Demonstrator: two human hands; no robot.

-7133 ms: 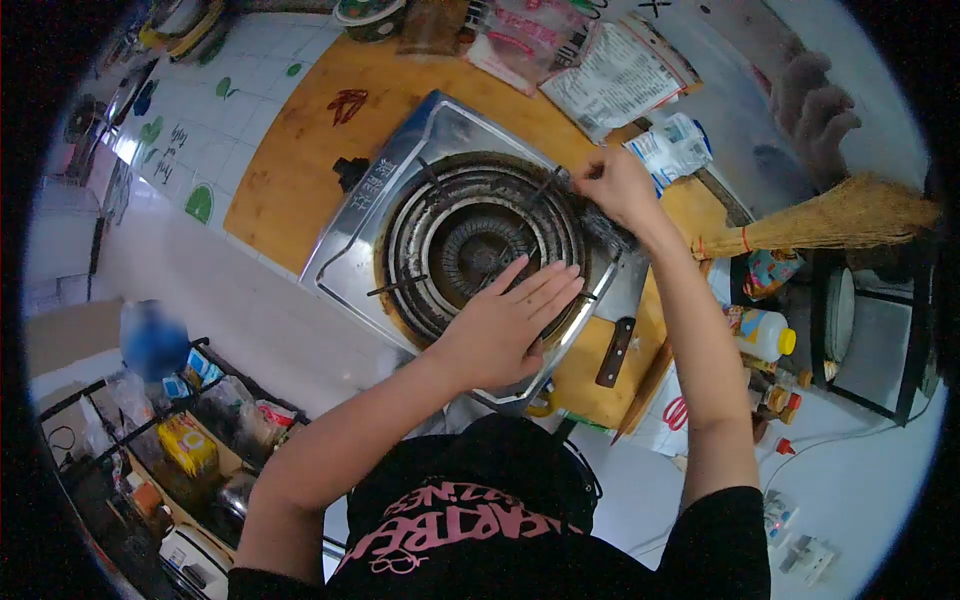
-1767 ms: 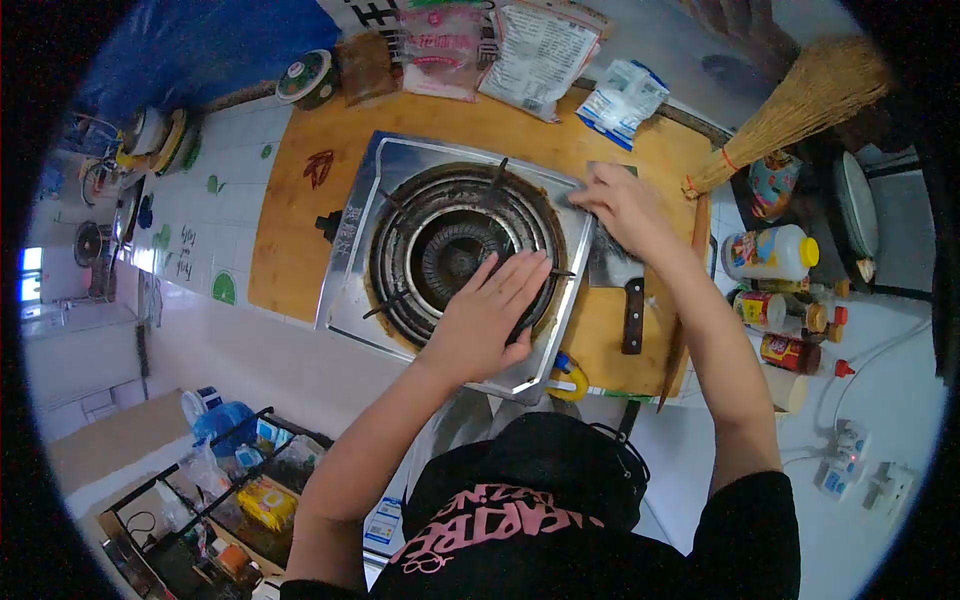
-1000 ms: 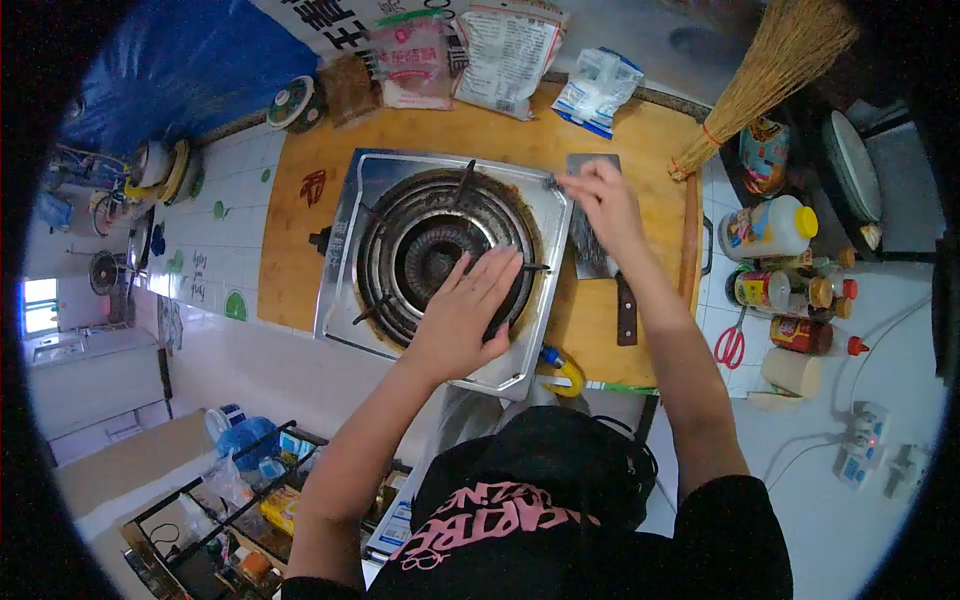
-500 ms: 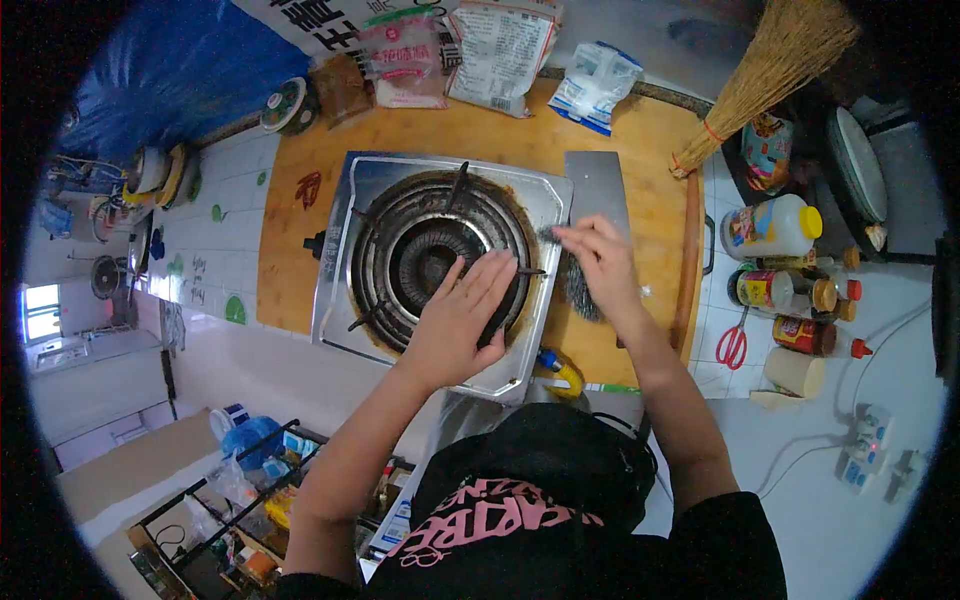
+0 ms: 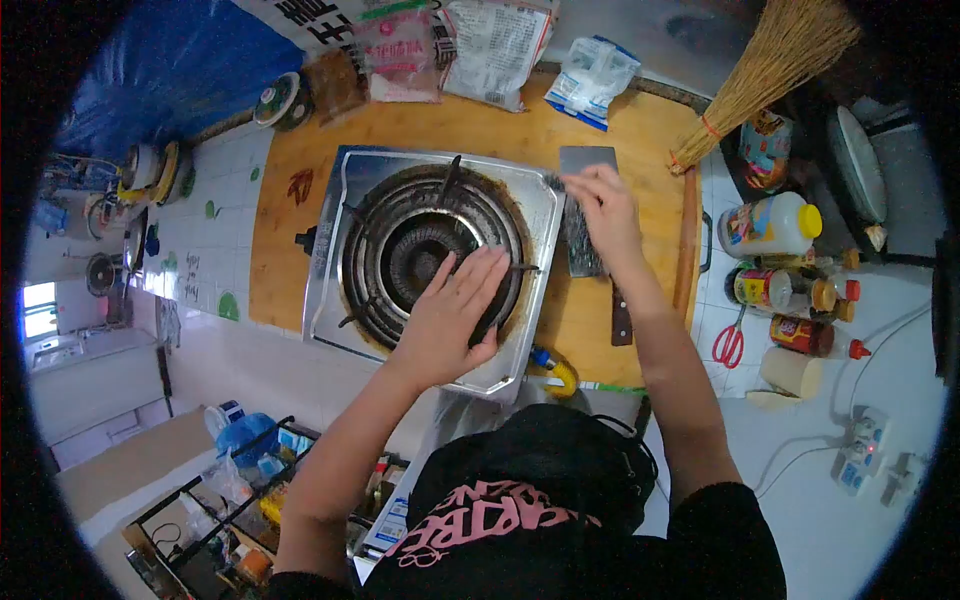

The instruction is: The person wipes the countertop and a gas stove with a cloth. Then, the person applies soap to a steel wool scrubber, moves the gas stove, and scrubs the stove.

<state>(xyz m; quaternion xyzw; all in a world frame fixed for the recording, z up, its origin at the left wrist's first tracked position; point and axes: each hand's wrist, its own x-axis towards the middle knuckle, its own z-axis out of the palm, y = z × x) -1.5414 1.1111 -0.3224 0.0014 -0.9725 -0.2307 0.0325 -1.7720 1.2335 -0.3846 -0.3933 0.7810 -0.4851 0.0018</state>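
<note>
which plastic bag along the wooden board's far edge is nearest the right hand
The blue and white bag, rightmost; the white printed bag, pink bag and brown bag sit farther left.

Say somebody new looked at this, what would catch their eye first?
Probably the dark-ringed silver stove on the wooden board, mid-picture, with the left hand spread over its near right side. Next, likely the straw broom at upper right and the cleaver right of the stove, partly hidden behind the right hand.
</note>
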